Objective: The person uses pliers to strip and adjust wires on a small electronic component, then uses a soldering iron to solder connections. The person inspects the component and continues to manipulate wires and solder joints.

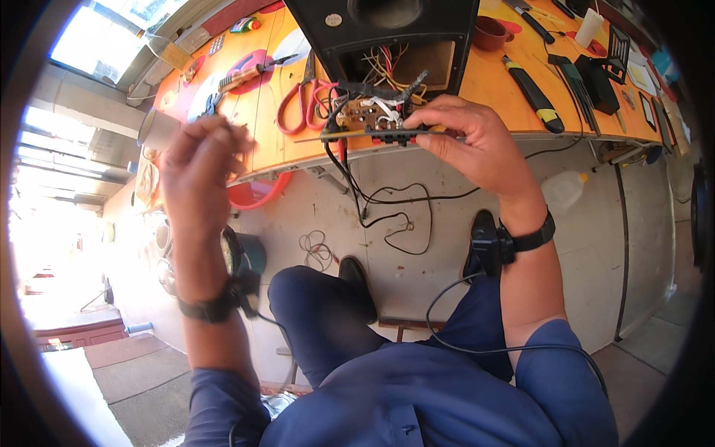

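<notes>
My right hand [477, 141] pinches the edge of a circuit board [380, 115] mounted on a dark panel, thumb below and fingers above. Colored wires [387, 63] run from the board into the opening of a black speaker cabinet [316, 33]. Off to the left, my left hand [201, 156] is raised above the table's front edge with curled fingers pressed together. It is slightly blurred, and anything in the fingertips is too small to make out. Red-handled scissors [290, 112] lie between that hand and the board.
The orange table [268, 153] carries a wooden-handled tool [242, 77], a black-and-green utility knife [532, 93] and a dark red bowl [489, 33]. Black cables [428, 216] hang to the floor. Below stand a red basin [261, 195] and a plastic jug [564, 190].
</notes>
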The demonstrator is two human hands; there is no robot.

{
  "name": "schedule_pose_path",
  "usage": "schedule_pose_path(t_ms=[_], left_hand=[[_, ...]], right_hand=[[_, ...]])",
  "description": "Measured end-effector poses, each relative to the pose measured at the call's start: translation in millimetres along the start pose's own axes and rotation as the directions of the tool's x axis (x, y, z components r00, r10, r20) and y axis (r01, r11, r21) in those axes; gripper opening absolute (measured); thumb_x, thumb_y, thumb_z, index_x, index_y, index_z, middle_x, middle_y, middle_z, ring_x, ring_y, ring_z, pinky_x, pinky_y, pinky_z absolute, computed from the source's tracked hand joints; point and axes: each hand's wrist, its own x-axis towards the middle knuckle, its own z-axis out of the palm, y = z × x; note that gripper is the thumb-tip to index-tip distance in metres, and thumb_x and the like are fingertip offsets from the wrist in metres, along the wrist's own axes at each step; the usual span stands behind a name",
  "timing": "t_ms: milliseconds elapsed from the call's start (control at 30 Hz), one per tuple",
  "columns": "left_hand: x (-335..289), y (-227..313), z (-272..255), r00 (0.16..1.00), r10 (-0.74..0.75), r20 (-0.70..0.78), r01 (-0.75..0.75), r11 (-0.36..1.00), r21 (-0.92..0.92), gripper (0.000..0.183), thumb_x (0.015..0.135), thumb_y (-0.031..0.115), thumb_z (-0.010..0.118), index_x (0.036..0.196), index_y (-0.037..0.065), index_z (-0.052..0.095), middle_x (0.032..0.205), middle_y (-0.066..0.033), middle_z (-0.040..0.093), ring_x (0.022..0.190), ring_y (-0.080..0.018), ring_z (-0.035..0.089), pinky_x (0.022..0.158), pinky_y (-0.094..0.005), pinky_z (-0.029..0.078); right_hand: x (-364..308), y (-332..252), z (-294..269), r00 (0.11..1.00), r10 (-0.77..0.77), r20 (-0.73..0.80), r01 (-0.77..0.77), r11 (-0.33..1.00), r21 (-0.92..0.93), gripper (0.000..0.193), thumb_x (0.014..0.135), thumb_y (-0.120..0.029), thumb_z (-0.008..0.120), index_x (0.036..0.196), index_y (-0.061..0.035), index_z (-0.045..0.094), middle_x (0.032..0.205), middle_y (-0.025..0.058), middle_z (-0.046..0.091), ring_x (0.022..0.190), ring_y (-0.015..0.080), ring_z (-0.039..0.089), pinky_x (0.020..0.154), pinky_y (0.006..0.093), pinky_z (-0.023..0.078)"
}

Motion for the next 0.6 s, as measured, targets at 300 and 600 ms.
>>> schedule_pose_path(t_ms=[300,600], left_hand=[[-113,-41,114,0.847,-0.503,0.169,0.51,0.68,-0.527,0.019,0.107,0.02,0.063,0.117,0.004,0.062,0.101,-0.0104,0.073,0.08,-0.0159,0.072,0.061,-0.0242,0.052],[-92,-43,152,0.802,-0.589,0.101,0.47,0.516,-0.716,0.018,0.11,0.023,0.058,0.115,0.006,0.061,0.099,-0.0053,0.072,0.08,-0.0154,0.071,0.062,-0.0273,0.051]], right_hand=[[-1,8,2,1.0,-0.006,0.006,0.006,0.996,0.093,0.02,0.096,-0.004,0.074,0.116,-0.0011,0.076,0.098,0.0033,0.068,0.092,0.013,0.068,0.08,0.0269,0.055],[-1,17,-1,0.998,0.062,0.003,-0.062,0.994,0.087,0.027,0.1,-0.012,0.073,0.126,-0.0029,0.075,0.121,0.0028,0.071,0.098,0.0098,0.067,0.08,0.0251,0.057]])
